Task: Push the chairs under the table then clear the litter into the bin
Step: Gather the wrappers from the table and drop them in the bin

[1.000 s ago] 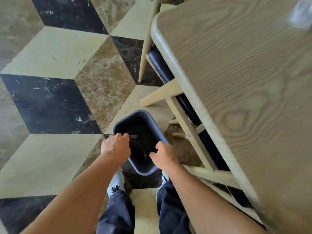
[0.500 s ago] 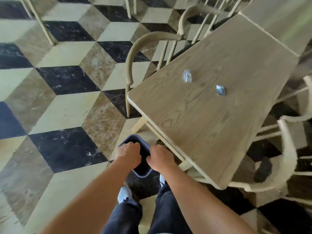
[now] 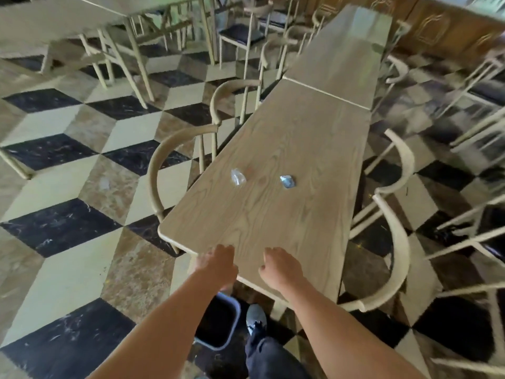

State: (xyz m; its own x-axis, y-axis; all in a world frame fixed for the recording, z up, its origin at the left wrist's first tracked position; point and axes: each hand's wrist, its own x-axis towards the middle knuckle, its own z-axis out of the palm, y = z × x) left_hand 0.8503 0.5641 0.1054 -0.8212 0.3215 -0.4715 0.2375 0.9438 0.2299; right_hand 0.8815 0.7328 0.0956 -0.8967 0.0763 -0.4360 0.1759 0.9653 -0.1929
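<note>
A long wooden table (image 3: 287, 214) stretches away from me. Two bits of litter lie on it: a clear crumpled wrapper (image 3: 237, 177) and a small blue-grey wrapper (image 3: 287, 181). Over the table's near edge hover my left hand (image 3: 218, 265) and my right hand (image 3: 278, 266), both empty with fingers loosely apart. A dark grey bin (image 3: 218, 321) stands on the floor under my left forearm, beside my shoe. Curved-back wooden chairs are tucked in on the left (image 3: 164, 160) and on the right (image 3: 396, 242).
More chairs (image 3: 232, 94) line both sides of the table farther back. A second table (image 3: 68, 17) with chairs stands at the far left. The floor is a chequered marble pattern (image 3: 68, 187). Wooden panelling (image 3: 437, 31) runs along the far right wall.
Both hands let go of the bin, which now sits on the floor, and rose to the table's near edge. My view lifted to take in the whole table.
</note>
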